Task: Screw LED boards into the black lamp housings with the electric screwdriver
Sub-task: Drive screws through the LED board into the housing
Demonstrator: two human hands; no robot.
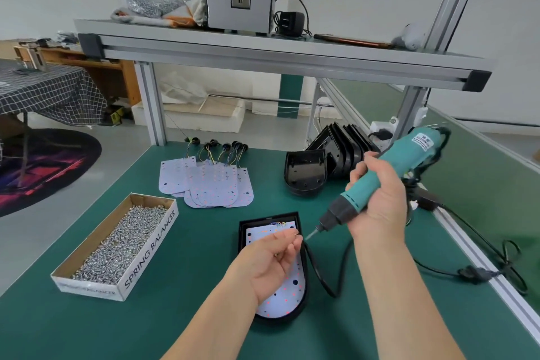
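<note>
R hand (pixel 380 204) grips my teal screwdriver (pixel 406 152), bit angled toward black housing (pixel 242 231), near-centre on desk (pixel 175 316); white red-dotted LED board (pixel 287 298) sits inside. L hand (pixel 268 263) palm-up over it, pinching or not: can't tell.

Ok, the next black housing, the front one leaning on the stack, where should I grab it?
Probably pinch the upper straight rim of the front housing from above, with your thumb inside the hollow face. It leans tilted against the row of housings behind it, so its back is blocked, while the top edge and open front stand free toward you.
</note>
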